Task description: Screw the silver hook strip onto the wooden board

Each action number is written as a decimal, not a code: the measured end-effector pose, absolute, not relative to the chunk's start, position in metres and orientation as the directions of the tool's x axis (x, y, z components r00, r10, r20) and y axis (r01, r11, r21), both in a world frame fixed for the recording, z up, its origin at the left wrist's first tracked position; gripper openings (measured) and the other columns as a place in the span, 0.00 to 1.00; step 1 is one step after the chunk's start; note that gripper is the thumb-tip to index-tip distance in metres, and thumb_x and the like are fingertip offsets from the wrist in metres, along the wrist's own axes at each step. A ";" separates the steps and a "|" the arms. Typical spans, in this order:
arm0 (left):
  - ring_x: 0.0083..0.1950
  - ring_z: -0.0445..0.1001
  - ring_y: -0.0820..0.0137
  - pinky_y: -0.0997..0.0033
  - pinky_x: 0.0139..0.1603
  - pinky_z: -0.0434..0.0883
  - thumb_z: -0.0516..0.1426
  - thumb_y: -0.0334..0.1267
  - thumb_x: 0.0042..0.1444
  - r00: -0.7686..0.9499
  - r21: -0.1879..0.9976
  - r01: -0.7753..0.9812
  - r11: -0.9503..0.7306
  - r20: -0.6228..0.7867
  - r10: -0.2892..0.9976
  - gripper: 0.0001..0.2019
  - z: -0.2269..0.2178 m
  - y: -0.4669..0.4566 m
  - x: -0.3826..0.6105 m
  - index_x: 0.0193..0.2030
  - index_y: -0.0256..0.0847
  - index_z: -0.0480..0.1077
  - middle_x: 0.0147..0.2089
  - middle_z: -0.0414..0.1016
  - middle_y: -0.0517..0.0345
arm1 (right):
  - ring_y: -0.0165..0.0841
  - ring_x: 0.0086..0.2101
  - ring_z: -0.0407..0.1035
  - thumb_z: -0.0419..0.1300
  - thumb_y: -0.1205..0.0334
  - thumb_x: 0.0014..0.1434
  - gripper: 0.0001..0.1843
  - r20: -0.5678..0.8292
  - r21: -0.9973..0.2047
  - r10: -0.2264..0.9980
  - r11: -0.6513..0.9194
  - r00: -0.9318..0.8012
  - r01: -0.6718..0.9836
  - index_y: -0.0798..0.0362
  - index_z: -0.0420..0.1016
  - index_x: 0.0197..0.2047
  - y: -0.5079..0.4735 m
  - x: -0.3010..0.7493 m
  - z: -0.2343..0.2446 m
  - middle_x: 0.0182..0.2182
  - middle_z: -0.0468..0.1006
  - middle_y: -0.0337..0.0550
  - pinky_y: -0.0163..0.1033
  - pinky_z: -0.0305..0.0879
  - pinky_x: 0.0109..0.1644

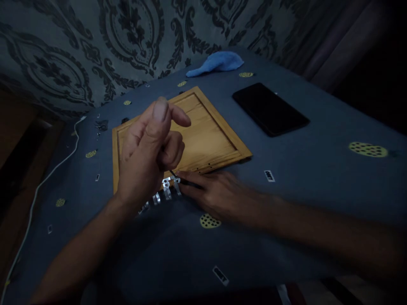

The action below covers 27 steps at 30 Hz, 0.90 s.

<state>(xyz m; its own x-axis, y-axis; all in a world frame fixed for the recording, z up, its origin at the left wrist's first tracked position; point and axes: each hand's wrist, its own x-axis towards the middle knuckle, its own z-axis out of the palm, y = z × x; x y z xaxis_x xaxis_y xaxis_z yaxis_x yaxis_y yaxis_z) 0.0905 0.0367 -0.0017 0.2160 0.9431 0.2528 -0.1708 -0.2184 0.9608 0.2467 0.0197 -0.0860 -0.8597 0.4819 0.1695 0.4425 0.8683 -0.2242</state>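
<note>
A framed wooden panel [197, 127] lies on the blue tablecloth. My left hand [149, 144] is raised over its near left part, thumb up, index finger bent outward and the other fingers curled in; what they close on, if anything, is hidden. Along the panel's near edge sit several shiny metal brackets [167, 186], partly behind my left hand. My right hand [219, 192] lies low beside them, its fingertips at the rightmost bracket. A slim dark rod [190, 183] shows between its fingers. Just under my left fist is a thin dark shaft [172, 173]; whether both are one piece I cannot tell.
A black tablet-like slab [270, 109] lies right of the panel. A crumpled blue cloth [219, 63] is at the back by the patterned curtain [133, 34]. Small dark metal pieces [101, 125] and a white cable [47, 176] lie on the left. The light is dim.
</note>
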 end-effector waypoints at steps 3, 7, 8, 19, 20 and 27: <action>0.14 0.39 0.79 0.74 0.15 0.45 0.59 0.53 0.66 0.364 0.973 -0.157 -0.168 0.215 0.906 0.18 0.001 0.040 0.084 0.32 0.42 0.71 0.15 0.41 0.73 | 0.42 0.38 0.81 0.61 0.75 0.60 0.28 0.198 -0.221 0.480 0.871 -0.855 0.438 0.56 0.72 0.64 0.019 0.247 -0.089 0.67 0.70 0.58 0.49 0.80 0.38; 0.17 0.44 0.79 0.75 0.18 0.48 0.60 0.49 0.67 0.278 0.965 -0.175 -0.196 0.239 0.930 0.17 0.000 0.040 0.083 0.31 0.40 0.72 0.16 0.49 0.69 | 0.40 0.37 0.81 0.62 0.77 0.59 0.29 0.217 -0.227 0.479 0.872 -0.851 0.433 0.57 0.72 0.64 0.020 0.248 -0.089 0.65 0.72 0.59 0.47 0.79 0.39; 0.18 0.47 0.78 0.74 0.20 0.51 0.60 0.48 0.67 0.200 0.960 -0.182 -0.212 0.247 0.948 0.16 -0.001 0.039 0.084 0.32 0.39 0.73 0.17 0.52 0.68 | 0.40 0.38 0.81 0.62 0.77 0.59 0.29 0.214 -0.234 0.476 0.873 -0.853 0.429 0.57 0.73 0.63 0.020 0.248 -0.088 0.64 0.72 0.58 0.47 0.79 0.40; 0.16 0.41 0.78 0.71 0.18 0.45 0.58 0.49 0.68 0.154 0.960 -0.139 -0.241 0.262 0.953 0.16 -0.002 0.031 0.086 0.32 0.42 0.71 0.16 0.45 0.70 | 0.42 0.38 0.81 0.61 0.76 0.60 0.26 0.208 -0.243 0.475 0.872 -0.855 0.425 0.58 0.74 0.62 0.020 0.247 -0.089 0.65 0.71 0.59 0.50 0.79 0.40; 0.16 0.41 0.78 0.71 0.17 0.45 0.59 0.49 0.67 0.158 0.961 -0.136 -0.243 0.263 0.952 0.16 -0.002 0.032 0.086 0.32 0.43 0.70 0.16 0.44 0.70 | 0.42 0.38 0.81 0.61 0.77 0.60 0.27 0.220 -0.243 0.475 0.873 -0.852 0.423 0.58 0.74 0.62 0.020 0.247 -0.090 0.65 0.72 0.60 0.49 0.79 0.40; 0.15 0.43 0.79 0.72 0.16 0.46 0.62 0.49 0.64 0.179 0.954 -0.150 -0.260 0.284 0.942 0.14 -0.005 0.038 0.081 0.33 0.42 0.69 0.16 0.42 0.70 | 0.42 0.37 0.82 0.60 0.77 0.60 0.26 0.238 -0.218 0.488 0.869 -0.840 0.444 0.56 0.75 0.61 0.020 0.245 -0.093 0.63 0.75 0.57 0.47 0.80 0.39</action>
<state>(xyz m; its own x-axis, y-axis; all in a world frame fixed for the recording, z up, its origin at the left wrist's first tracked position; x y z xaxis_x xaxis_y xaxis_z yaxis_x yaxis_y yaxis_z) 0.0807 0.0381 -0.0053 0.1787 0.9419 0.2844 -0.1501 -0.2596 0.9540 0.2448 0.0201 -0.0929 -0.8397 0.4881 0.2381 0.4437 0.8694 -0.2176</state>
